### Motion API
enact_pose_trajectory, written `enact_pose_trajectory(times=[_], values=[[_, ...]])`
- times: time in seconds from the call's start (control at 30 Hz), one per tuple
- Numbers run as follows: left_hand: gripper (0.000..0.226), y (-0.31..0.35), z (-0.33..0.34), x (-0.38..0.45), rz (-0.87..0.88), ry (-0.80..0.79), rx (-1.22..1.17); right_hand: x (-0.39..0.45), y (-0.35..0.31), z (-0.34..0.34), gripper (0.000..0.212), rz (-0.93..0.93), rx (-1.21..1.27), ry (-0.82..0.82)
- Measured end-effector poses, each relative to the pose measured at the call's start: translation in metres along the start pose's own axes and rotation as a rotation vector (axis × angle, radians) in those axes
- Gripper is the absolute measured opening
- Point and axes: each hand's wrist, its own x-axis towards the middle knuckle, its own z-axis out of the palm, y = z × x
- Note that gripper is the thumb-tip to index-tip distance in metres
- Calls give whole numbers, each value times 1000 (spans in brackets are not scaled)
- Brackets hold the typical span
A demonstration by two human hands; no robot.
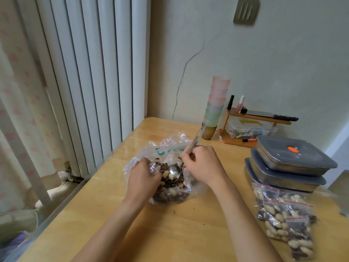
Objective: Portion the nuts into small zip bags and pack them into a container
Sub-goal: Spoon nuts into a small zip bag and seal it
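The bulk bag (166, 154) of nuts (170, 193) lies at table centre; its film is thin, limp and slippery, so hold it at the rim. The left hand (142, 176) grips that rim at 9 o'clock. The right hand (202, 165) clamps the spoon (172, 172) handle. Filled zip bags (285, 220) lie at 4 o'clock, stacked containers (289, 163) at 3 o'clock. The wooden table (188, 233) stands in a wall corner.
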Motion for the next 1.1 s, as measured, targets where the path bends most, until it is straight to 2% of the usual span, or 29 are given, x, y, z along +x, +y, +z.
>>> enact_pose_trajectory(times=[0.1, 0.2, 0.33, 0.4, 0.47, 0.53, 0.6, 0.67, 0.77, 0.87, 0.93, 1.1], values=[[17, 0, 0, 1, -37, -1, -43, -1, -2, 3, 37, 35, 78, -28], [18, 1, 1, 1, -36, -5, -68, -2, -1, 4, 32, 105, 209, -44], [23, 2, 1, 0, 14, -6, -71, -2, 8, 1, 24, 307, 428, -93], [28, 3, 1, -1, 45, -4, -80, -2, 11, -2, 37, 380, 504, -111], [30, 2, 2, -1, 58, -5, -83, 2, 17, -2, 53, 391, 367, -22], [29, 1, 3, -1, 49, -10, -53, 5, 21, -3, 48, 386, 288, 122], [28, -2, 4, 0, 38, -35, 3, 8, 21, -4, 41, 348, 301, 204], [28, -2, 4, -1, 30, -82, 54, 8, 16, -5, 37, 267, 199, 218], [25, -1, 4, -1, 38, -132, 84, 5, 6, -1, 39, 135, 109, 274], [22, -2, 3, 0, 32, -135, 62, 3, -3, 7, 42, -12, 2, 329], [22, -3, 3, 1, 34, -143, 51, 0, -13, 13, 34, -106, -72, 366], [19, -3, 1, 0, -4, -193, -69, -2, -25, 22, 28, -185, -155, 348]])
